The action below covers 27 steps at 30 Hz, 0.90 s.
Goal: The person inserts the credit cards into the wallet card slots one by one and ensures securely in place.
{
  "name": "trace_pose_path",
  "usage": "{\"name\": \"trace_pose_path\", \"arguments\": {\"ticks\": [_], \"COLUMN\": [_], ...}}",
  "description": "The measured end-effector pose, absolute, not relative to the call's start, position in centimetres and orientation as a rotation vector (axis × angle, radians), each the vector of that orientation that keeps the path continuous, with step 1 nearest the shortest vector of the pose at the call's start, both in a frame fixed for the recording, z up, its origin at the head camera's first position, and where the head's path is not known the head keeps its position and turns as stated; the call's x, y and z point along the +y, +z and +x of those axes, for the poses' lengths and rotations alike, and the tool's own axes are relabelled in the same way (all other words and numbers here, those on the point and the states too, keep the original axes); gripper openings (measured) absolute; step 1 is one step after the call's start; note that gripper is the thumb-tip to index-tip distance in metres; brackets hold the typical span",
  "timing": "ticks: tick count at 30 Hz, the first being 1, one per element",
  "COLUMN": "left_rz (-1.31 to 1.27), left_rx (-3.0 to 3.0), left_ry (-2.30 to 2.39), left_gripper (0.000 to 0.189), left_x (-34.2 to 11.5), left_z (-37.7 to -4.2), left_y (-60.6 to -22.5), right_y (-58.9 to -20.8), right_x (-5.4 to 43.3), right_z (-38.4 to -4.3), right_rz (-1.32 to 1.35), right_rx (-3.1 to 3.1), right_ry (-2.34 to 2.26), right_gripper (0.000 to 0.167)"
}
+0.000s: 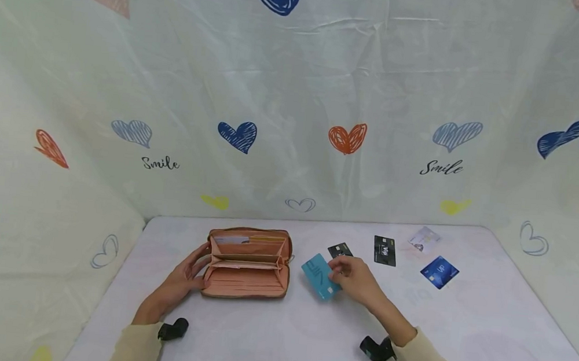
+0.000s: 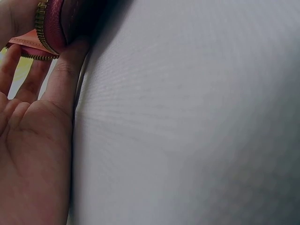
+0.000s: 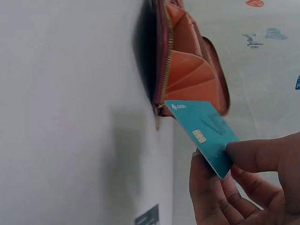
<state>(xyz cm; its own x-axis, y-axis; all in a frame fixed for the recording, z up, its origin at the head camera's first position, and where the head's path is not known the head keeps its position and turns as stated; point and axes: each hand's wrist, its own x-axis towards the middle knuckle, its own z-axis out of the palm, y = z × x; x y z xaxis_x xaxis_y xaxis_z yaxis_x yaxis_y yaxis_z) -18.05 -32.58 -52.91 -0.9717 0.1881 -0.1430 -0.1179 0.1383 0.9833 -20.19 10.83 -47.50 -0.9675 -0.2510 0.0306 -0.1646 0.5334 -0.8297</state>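
A pink zip-around wallet (image 1: pixel 244 289) lies unzipped and spread on the table, its slots facing up. My left hand (image 1: pixel 181 279) holds its left edge; the left wrist view shows fingers about the zipper rim. A pale card (image 1: pixel 232 239) pokes from the wallet's upper part. Between thumb and fingers, my right hand (image 1: pixel 358 279) pinches a teal bank card (image 3: pixel 206 133) with a chip. The card is tilted, just right of the wallet and apart from it in the head view. Behind that hand lies a black card (image 1: pixel 339 249), partly hidden.
Farther right on the white table (image 1: pixel 252 345) lie a black Vip card (image 1: pixel 384 250), a pale card (image 1: pixel 424 240) and a blue card (image 1: pixel 440 272). A white curtain (image 1: pixel 279 174) with printed hearts rises along the table's back and sides.
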Motion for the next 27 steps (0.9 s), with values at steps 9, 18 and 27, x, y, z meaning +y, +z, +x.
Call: {"name": "trace_pose_path", "arguments": {"ticks": [9,18,27], "left_rz": [0.051,0.057,0.047], "left_rx": [2.191,2.184,2.193], "left_ry": [1.916,1.917,1.92], "left_gripper": [0.106,0.105,0.105], "left_x": [-32.5,-32.4,-32.4], "left_z": [-18.0,-18.0,-18.0], "left_y": [-52.7,-52.8,-52.7], "right_y": [-45.3,-43.4,-41.7], "right_x": [9.8,8.1,5.5], "right_z": [-22.0,-23.3,-24.4], "right_rz": [-0.416,-0.534,-0.714], "right_rx": [2.636,2.6,2.669], "right_ry": [-1.522,-1.595,-1.589], "right_gripper": [0.013,0.017,0.017]}}
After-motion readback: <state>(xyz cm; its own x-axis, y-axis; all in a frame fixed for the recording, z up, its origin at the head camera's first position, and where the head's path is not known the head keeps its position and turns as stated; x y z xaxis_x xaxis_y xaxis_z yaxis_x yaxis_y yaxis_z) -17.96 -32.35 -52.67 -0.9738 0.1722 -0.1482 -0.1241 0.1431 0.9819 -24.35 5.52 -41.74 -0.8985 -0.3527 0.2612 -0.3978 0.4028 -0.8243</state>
